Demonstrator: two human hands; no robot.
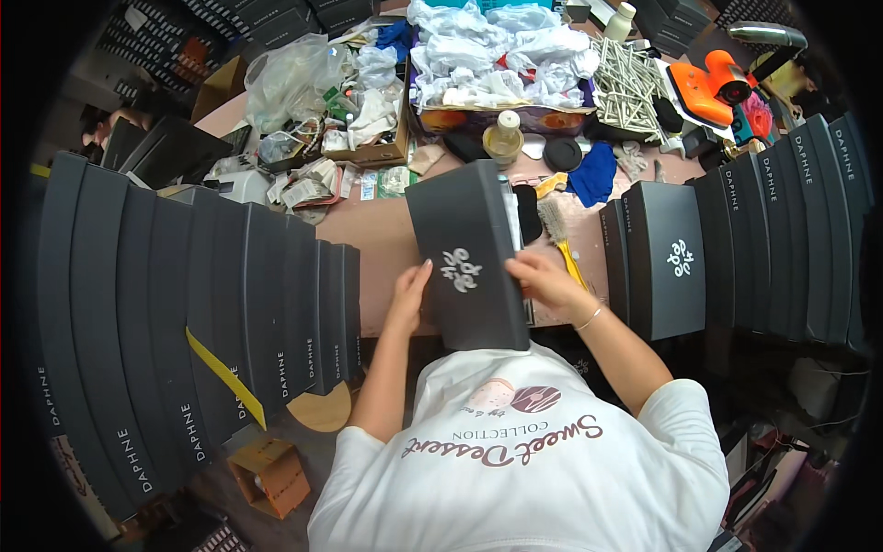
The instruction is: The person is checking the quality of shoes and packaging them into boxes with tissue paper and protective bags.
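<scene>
1. A cluttered pinkish worktop [386, 235] fills the middle of the view, with a row of flat black boxes [184, 304] standing on edge along its left side and a second row of black boxes [782, 239] along its right.
2. Behind lie a carton of crumpled white cloths [501, 55], a clear plastic bag [290, 74], a heap of pale sticks [625, 87], a small bottle [504, 138], a blue rag [593, 175], an orange tool [713, 87] and a brush with a yellow handle [559, 235].
3. A black lidded box [469, 253] with a white emblem sits tilted at the near edge of the worktop, between the hands.
4. The left hand [407, 293] rests against the box's left edge, fingers extended and close together.
5. The right hand [544, 281] grips the right edge, fingers curled over it.
</scene>
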